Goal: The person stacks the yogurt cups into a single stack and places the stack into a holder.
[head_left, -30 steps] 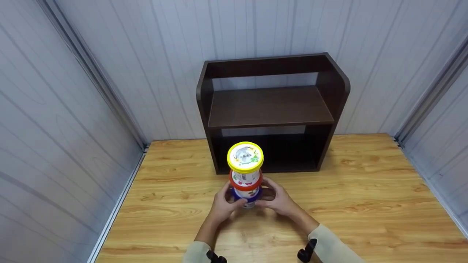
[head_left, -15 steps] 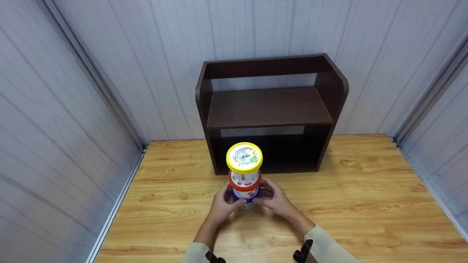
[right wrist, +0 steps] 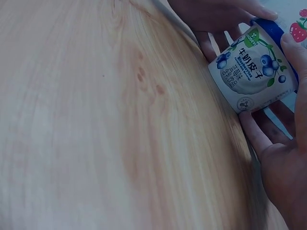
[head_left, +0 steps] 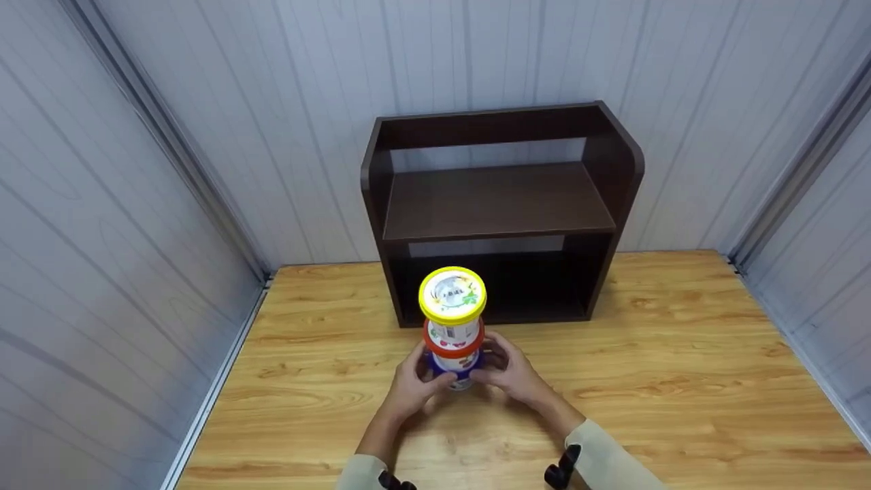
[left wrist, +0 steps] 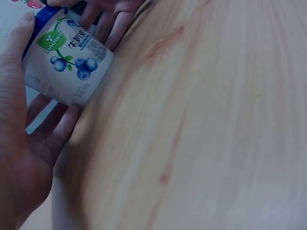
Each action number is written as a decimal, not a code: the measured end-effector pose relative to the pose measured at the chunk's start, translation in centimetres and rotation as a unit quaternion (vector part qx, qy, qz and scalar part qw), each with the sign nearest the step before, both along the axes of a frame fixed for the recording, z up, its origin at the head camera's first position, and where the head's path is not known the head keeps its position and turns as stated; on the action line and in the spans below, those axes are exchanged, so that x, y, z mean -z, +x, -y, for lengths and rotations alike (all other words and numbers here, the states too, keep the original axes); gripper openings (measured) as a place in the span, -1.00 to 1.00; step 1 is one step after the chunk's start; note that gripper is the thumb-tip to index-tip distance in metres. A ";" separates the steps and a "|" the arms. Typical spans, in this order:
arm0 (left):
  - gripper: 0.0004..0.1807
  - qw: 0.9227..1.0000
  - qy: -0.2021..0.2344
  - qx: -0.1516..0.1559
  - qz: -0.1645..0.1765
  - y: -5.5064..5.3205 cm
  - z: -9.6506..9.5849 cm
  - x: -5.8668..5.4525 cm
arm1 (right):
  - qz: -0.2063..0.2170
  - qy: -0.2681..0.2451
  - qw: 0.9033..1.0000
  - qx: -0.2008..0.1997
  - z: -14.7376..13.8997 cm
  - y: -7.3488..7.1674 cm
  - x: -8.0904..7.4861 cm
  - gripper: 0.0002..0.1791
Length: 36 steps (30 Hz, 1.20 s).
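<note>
Three small lidded tubs stand stacked upright in front of the shelf. On top is the yellow-lidded tub (head_left: pixel 452 296); below it sits the red-lidded tub (head_left: pixel 454 352). The bottom one, a blue-lidded tub (left wrist: pixel 67 62), is white with printed blueberries and green leaves. My left hand (head_left: pixel 410 386) grips this bottom tub from the left, its thumb at the blue lid in front and its fingers round the side and base. From the right, my right hand (head_left: pixel 515 379) holds the same tub, thumb likewise near the lid. The right wrist view shows fingers under the edge of its base.
Behind the stack stands a dark brown two-level shelf (head_left: pixel 500 201) against the pale panelled wall (head_left: pixel 326 136). Its lower compartment opens toward me. The light wooden tabletop (head_left: pixel 680 354) extends to both sides, bounded by side walls.
The head view has shifted slightly as a whole. Both hands keep their hold on the blue-lidded tub, and the stack stays upright in the same place before the shelf.
</note>
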State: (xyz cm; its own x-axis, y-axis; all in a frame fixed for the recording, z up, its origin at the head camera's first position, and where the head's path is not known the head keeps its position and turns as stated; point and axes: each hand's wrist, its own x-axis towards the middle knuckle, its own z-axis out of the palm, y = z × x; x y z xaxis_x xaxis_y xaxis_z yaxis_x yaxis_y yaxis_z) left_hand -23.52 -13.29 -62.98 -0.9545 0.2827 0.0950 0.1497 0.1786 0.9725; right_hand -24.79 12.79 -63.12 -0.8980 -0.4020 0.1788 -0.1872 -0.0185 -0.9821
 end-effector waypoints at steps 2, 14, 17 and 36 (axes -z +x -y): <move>-0.09 1.000 -0.006 0.007 0.005 -0.1 0.2 -0.2 | -0.001 -0.002 1.000 0.001 0.0 0.0 0.0 -0.12; 0.08 0.999 -0.049 0.018 0.006 0.2 1.1 -1.1 | -0.003 0.005 1.000 0.003 -0.2 0.0 0.2 -0.13; 0.04 0.999 -0.043 0.021 -0.002 0.2 1.5 -1.5 | -0.007 0.006 1.000 0.003 -0.2 0.0 0.2 -0.14; -0.26 0.996 -0.037 -0.047 -0.065 -1.7 4.5 -7.2 | -0.003 0.007 1.000 0.006 -0.1 -0.2 0.1 -0.14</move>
